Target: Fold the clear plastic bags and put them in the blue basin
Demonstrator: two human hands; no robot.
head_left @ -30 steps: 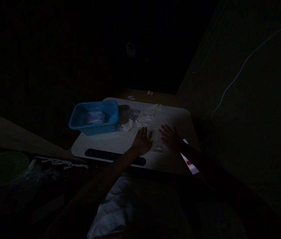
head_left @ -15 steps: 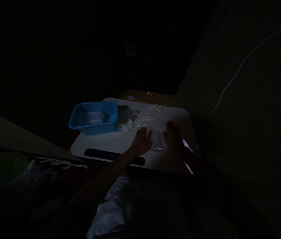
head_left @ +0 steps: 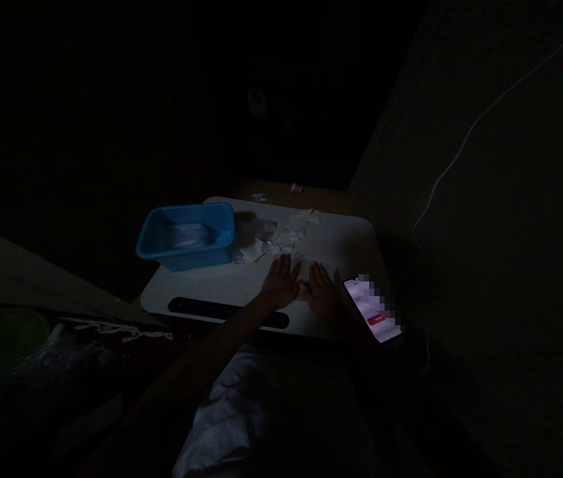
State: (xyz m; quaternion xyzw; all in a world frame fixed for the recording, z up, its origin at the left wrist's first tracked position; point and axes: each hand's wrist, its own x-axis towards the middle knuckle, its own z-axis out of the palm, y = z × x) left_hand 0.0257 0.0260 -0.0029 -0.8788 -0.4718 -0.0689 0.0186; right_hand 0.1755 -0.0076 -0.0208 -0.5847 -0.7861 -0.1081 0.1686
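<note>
In dim light, my left hand (head_left: 282,284) lies flat near the middle of a white table (head_left: 346,242), its fingers stretched out. Close beside it my right hand (head_left: 322,291) is also flat, fingers extended, pressing on a clear plastic bag (head_left: 303,257). The two hands nearly touch at the thumbs. Most of the bag is hidden under them; only its far edge shows. Beyond the hands lie crumpled clear plastic and pale scraps (head_left: 255,248).
A blue basin (head_left: 219,255) with clear plastic packs (head_left: 188,234) inside stands at the left. A lit phone (head_left: 374,311) rests at the table's right edge. A black slot (head_left: 206,307) runs along the near edge. A green basket (head_left: 5,342) is at lower left; a white cable (head_left: 453,162) hangs right.
My right hand has come down and left onto the plastic bag, next to my left hand, uncovering the phone screen. My left hand stays almost in place.
</note>
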